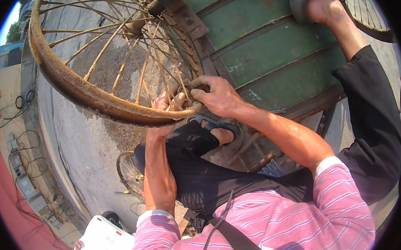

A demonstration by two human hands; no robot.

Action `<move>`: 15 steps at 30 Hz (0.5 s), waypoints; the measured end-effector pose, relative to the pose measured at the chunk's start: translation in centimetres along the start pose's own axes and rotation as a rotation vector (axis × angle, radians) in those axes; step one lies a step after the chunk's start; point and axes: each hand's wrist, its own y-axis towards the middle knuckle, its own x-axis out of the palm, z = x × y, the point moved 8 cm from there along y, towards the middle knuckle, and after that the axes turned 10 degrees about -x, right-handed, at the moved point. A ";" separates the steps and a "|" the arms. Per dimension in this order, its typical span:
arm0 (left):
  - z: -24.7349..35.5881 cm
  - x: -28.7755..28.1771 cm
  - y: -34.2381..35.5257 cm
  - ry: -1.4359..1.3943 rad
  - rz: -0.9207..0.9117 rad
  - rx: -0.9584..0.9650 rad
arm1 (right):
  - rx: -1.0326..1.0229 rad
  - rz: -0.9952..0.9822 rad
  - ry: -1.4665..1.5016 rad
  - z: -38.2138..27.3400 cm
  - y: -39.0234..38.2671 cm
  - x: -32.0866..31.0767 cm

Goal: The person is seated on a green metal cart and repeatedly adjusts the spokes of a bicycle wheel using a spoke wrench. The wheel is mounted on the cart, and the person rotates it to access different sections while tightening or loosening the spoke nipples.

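Single view, head-mounted, the left of a side-by-side fisheye pair. It looks steeply down over the person's chest and lap from close range. Forearms enter from the 6 o'clock edge and converge just above centre on a rusty wheel rim (pixel 82 94), which spans 9 to 12 o'clock. A green metal panel (pixel 269 50) fills 12 to 3 o'clock. Straight edges bow toward the dark circular border. No second view available for comparison.

Grey concrete ground (pixel 78 143) underneath it all, a second spoked wheel (pixel 128 172) lying flat on it at lower left, a white box-like thing (pixel 102 245) nearby, scraps of wood (pixel 249 152) beside the sandalled foot (pixel 219 132)
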 end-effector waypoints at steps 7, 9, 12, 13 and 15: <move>0.3 -0.5 0.1 0.233 0.081 0.048 | -0.109 0.064 -0.122 -1.1 -0.1 -0.4; 0.3 -0.6 0.2 0.245 0.094 0.097 | -0.107 0.068 -0.127 -1.3 0.1 -0.5; 0.7 -0.6 0.1 0.286 0.097 0.114 | -0.080 0.042 -0.115 -1.7 0.4 -0.7; 0.9 -0.5 0.0 0.303 0.095 0.111 | -0.082 0.043 -0.121 -1.9 0.5 -0.8; 0.8 -0.4 0.0 0.309 0.084 0.089 | -0.098 0.045 -0.139 -2.0 0.6 -0.9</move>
